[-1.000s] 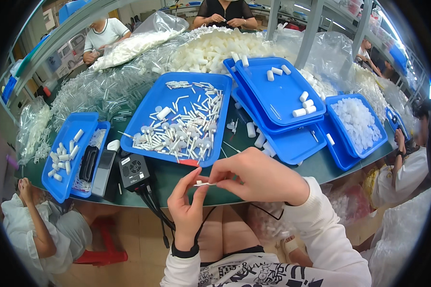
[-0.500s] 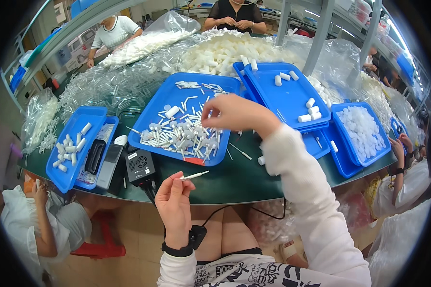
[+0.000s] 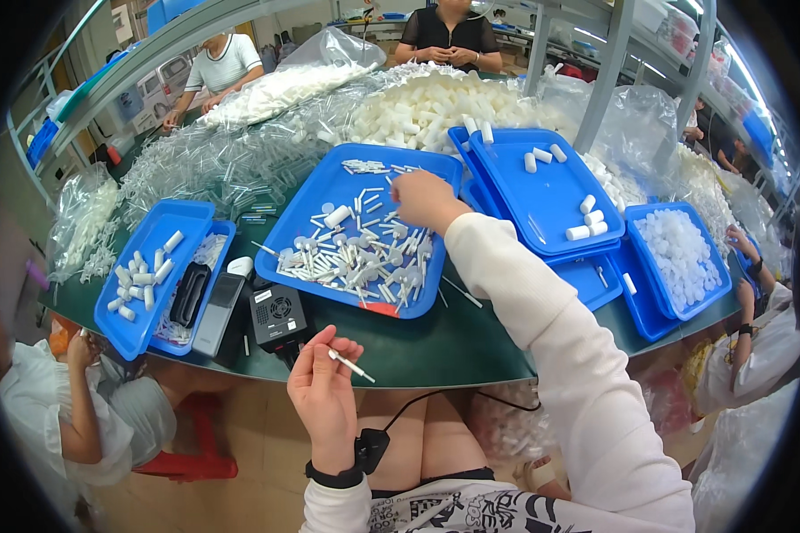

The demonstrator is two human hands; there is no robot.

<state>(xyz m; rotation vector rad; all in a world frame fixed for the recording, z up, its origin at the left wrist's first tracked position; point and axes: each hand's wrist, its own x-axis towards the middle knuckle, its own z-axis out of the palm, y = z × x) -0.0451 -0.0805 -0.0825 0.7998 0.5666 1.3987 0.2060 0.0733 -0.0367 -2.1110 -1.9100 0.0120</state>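
My left hand (image 3: 323,384) is at the near edge of the green table (image 3: 453,346), its fingers closed on a thin white stick (image 3: 350,364). My right hand (image 3: 425,199) reaches out over the middle blue tray (image 3: 329,191), fingers pinched together among several small white tubes and sticks (image 3: 351,258) that lie in it. Whether the right hand holds a piece is hidden by the fingers.
A small black box (image 3: 277,315) with a cable sits left of the middle tray. Blue trays with white caps stand at the left (image 3: 142,275) and right (image 3: 542,191), another (image 3: 680,258) holds white round pieces. Clear bags of parts are piled behind. Other people sit around the table.
My right hand has gone from my left hand out over the middle tray. My left hand stays near the table edge with the stick in it.
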